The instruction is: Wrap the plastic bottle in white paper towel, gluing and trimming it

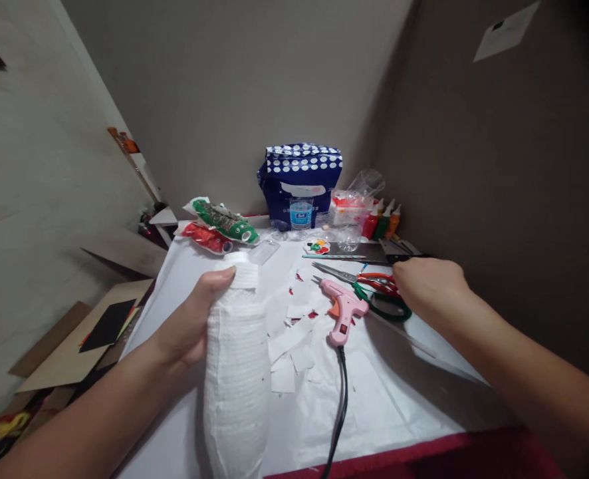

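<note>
My left hand [202,309] is wrapped round a long object in white ribbed wrapping [237,386], like a cloth-covered bottle, held upright with the thumb near its narrow top. My right hand [431,286] is closed at the table's right side, its back towards me; its fingers are hidden, so what they grip cannot be made out. Red handles [381,283] reach up to that hand, beside scissors with green handles [391,311]. A black handle [409,257] lies just behind it. Between my hands rests a pink glue gun [343,307] with a black cord.
White scraps [284,372] litter the white tabletop [169,399]. Fish-shaped green [229,223] and red [205,238] pieces lie at the back left. Behind stand a blue bag [302,183] and paint bottles [381,223]. A paint palette [317,247] and striped pencil [334,257] sit nearer.
</note>
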The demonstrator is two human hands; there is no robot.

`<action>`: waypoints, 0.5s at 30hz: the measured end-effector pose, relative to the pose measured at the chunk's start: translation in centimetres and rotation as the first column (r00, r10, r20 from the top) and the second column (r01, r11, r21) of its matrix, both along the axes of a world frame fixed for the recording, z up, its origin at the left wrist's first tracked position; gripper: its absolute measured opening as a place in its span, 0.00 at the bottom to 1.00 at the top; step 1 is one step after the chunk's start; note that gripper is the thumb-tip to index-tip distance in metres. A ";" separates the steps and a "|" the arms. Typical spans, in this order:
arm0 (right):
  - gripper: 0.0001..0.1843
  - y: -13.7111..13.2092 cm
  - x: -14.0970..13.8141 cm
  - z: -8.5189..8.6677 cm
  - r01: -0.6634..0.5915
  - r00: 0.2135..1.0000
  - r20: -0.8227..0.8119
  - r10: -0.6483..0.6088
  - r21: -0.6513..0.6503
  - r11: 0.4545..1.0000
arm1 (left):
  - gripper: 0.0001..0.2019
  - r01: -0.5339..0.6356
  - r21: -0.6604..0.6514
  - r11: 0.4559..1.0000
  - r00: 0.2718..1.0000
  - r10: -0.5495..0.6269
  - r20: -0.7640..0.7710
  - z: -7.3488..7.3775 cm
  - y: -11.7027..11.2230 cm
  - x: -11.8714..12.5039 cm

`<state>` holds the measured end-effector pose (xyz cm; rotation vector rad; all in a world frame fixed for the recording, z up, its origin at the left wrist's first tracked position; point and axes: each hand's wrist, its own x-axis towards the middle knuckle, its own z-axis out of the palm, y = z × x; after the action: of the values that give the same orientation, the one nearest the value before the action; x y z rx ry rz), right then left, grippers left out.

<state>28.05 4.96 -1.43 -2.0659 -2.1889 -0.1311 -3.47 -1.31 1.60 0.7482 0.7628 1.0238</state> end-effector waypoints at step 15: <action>0.06 -2.1 -13.3 -3.0 -0.847 0.509 -0.293 0.809 -0.001 0.532 | 0.10 -0.213 -0.046 0.976 0.977 0.212 -0.013 0.4 0.9 -0.2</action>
<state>14.76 2.87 -4.45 -0.7469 -2.7741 0.3914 -3.62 -0.46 2.02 0.6398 0.8850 1.1914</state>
